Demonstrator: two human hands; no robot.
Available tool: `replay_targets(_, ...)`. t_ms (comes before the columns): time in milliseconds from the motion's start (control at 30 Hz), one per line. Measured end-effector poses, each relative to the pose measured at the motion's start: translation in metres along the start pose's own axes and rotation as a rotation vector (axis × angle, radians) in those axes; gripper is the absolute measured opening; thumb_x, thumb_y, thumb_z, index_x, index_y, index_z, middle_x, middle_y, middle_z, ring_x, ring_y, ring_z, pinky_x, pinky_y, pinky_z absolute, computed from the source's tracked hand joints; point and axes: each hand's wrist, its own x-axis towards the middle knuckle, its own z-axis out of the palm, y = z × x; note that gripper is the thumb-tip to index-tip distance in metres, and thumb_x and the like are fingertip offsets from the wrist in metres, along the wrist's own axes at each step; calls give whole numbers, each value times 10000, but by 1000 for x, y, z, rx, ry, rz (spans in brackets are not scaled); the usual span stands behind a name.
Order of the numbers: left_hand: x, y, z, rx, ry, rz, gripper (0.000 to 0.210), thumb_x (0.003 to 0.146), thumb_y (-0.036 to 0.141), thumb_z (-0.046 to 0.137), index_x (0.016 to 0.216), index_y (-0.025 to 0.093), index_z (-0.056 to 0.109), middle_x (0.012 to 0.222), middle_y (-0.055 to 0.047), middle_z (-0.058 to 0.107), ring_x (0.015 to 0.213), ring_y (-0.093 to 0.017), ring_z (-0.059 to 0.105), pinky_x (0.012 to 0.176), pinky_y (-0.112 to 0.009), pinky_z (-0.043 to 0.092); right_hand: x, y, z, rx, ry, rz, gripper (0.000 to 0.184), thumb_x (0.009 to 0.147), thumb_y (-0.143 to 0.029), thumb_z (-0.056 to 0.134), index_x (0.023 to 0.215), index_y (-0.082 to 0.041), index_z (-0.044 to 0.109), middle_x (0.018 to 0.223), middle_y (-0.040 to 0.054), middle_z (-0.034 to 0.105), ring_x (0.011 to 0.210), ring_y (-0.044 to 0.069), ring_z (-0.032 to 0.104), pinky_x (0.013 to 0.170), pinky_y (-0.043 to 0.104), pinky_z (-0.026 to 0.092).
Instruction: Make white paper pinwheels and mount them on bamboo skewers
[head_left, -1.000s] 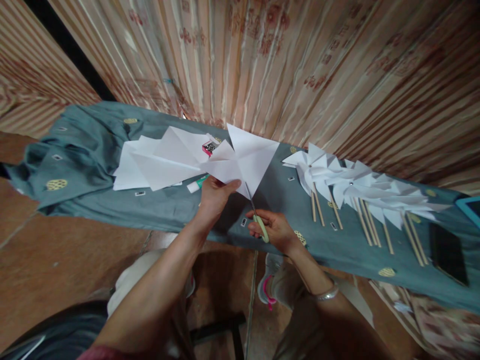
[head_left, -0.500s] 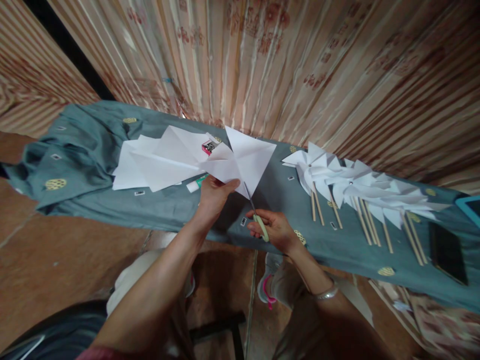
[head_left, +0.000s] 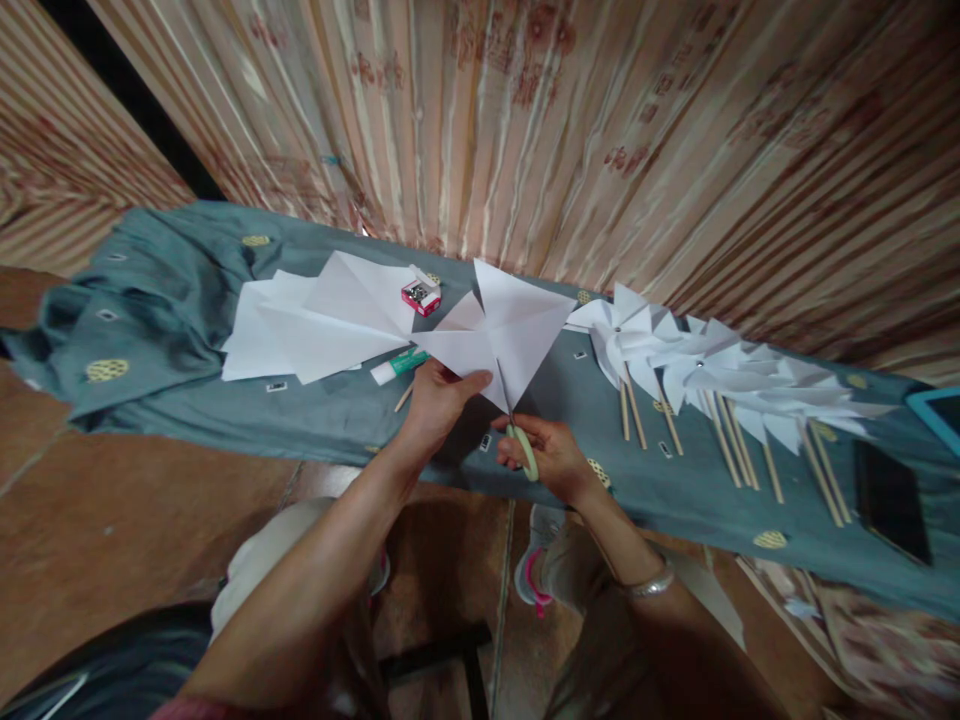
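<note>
My left hand (head_left: pixel 442 397) pinches a white paper square (head_left: pixel 525 322) by its lower left part, thumb on top. The paper is creased and slit from its corners toward the middle. My right hand (head_left: pixel 551 455) grips scissors (head_left: pixel 523 450) with pale green handles, and their blades lie in the paper's near corner. Left of the held paper are a small red box of pins (head_left: pixel 421 295), a green and white glue stick (head_left: pixel 397 366) and a stack of creased white sheets (head_left: pixel 315 315).
Finished paper pinwheels (head_left: pixel 697 365) on wooden sticks lie in an overlapping row to the right. Beyond them are a dark phone (head_left: pixel 892 500) and a blue-edged object (head_left: pixel 934 415). A grey-green cloth (head_left: pixel 450 478) covers the narrow table, with a striped curtain (head_left: pixel 420 120) behind.
The paper in my left hand has shifted right and slightly toward me, with the scissors' blades now deeper in its near corner. The pin box now shows fully.
</note>
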Motion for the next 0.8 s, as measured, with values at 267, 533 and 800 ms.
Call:
replay_targets(267,0,0,-2,-18,1,-1,195,549,210,740,708,164,636,700,14,639,628,-135,557,639,-267,449,0,-2,2,33,17,20,471,510,-461,831,840,-174,656,524,-48,607,463,81,511,470,219,414)
replay_targets(533,0,2,-2,12,9,-18,241,529,245,746,711,165,610,713,3,626,640,-141,541,617,-262,426,1,-2,1,32,8,19,450,512,-443,831,829,-175,657,505,-54,593,451,85,516,459,218,409)
replay_targets(800,0,1,-2,-39,-19,5,216,534,203,741,715,171,627,721,20,641,642,-129,559,657,-264,444,1,1,-1,17,-6,8,450,545,-457,824,855,-166,675,552,-31,617,481,90,530,480,226,428)
